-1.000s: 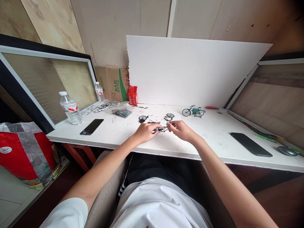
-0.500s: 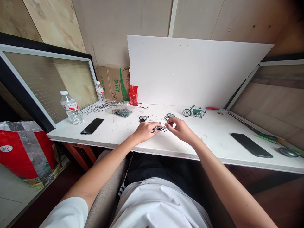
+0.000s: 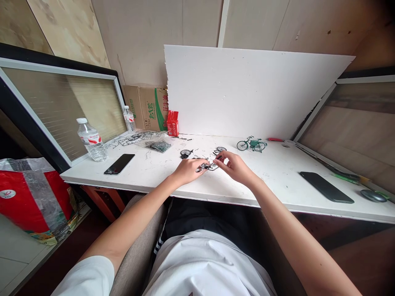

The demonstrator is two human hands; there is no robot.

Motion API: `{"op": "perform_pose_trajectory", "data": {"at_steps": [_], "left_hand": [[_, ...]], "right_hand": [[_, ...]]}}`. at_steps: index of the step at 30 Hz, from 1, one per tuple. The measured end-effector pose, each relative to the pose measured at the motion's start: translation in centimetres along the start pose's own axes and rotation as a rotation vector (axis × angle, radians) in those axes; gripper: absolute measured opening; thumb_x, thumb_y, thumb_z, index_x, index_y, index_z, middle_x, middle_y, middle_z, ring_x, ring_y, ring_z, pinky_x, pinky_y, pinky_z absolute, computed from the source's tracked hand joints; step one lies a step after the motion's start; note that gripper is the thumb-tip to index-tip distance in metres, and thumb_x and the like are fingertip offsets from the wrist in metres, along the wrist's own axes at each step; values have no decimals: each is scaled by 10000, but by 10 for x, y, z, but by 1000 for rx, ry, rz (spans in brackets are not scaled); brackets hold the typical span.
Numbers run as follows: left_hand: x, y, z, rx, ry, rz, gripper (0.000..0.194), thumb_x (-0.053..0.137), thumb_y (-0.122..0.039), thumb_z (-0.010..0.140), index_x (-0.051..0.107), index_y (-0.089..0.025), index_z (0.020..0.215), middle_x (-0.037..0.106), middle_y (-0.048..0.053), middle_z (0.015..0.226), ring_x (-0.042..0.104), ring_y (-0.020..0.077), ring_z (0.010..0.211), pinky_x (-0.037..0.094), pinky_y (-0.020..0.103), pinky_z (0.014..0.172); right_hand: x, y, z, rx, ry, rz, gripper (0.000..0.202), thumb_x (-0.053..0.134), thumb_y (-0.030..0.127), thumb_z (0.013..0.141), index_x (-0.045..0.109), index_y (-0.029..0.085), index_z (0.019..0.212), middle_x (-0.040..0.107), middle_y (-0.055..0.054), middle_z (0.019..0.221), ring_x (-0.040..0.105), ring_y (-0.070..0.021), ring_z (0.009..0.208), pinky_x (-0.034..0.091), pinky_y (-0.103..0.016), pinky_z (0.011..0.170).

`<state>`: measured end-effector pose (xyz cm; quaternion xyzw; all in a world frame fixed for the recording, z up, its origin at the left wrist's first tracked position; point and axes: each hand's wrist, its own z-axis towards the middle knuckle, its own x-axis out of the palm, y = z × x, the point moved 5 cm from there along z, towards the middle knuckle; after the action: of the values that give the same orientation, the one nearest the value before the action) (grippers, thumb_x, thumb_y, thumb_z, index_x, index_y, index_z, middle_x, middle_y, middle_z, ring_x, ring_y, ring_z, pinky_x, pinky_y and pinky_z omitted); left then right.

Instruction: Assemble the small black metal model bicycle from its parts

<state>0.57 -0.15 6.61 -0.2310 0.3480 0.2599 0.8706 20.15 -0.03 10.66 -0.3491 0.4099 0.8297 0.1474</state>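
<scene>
White scuffed table: hands pinch seemingly metal model frame.

- On the brown cardboard box with the green band that leans against my wall, large green Chinese characters are printed; I cannot make them out.
- The red-and-white label on my clear plastic water bottle is too small to read.

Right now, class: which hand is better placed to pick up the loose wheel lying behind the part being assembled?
Right hand, probably: its fingertips sit just before the loose wheel, while the left hand grips the small assembly.
</scene>
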Motion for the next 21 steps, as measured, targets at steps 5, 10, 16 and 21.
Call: {"op": "perform_pose_trajectory", "data": {"at_steps": [5, 10, 16, 21], "left_hand": [[0, 0, 0, 0, 5, -18, 250, 681, -221, 949, 705, -273, 1193, 804, -29, 1149, 777, 182, 890, 573, 286, 826], [1, 0, 0, -2, 12, -10, 267, 688, -212, 943, 701, -273, 1203, 802, -31, 1157, 776, 184, 909, 571, 286, 848], [3, 1, -1, -15, 34, -26, 278, 667, -197, 943, 699, -272, 1209, 796, -23, 1181, 774, 184, 926, 569, 285, 874], [3, 1, -1, -9, 33, -24, 277, 660, -189, 942, 701, -271, 1204, 798, -21, 1169, 774, 181, 917, 569, 283, 856]], "right_hand": [[0, -2, 1, -23, -11, -2, 405, 551, 603, 1010, 678, 222, 1061, 696, -85, 914, 628, -222, 797, 492, -323, 655], [1, -2, 1, -27, -1, 2, 390, 563, 594, 1008, 689, 227, 1051, 708, -86, 916, 643, -226, 803, 493, -319, 636], [1, 0, 0, -35, 19, 5, 340, 568, 556, 1012, 678, 234, 1034, 714, -74, 916, 643, -213, 787, 510, -319, 633], [1, 1, 0, -29, 18, 7, 316, 577, 538, 1008, 674, 237, 1024, 714, -68, 902, 640, -208, 773, 507, -319, 626]]}}
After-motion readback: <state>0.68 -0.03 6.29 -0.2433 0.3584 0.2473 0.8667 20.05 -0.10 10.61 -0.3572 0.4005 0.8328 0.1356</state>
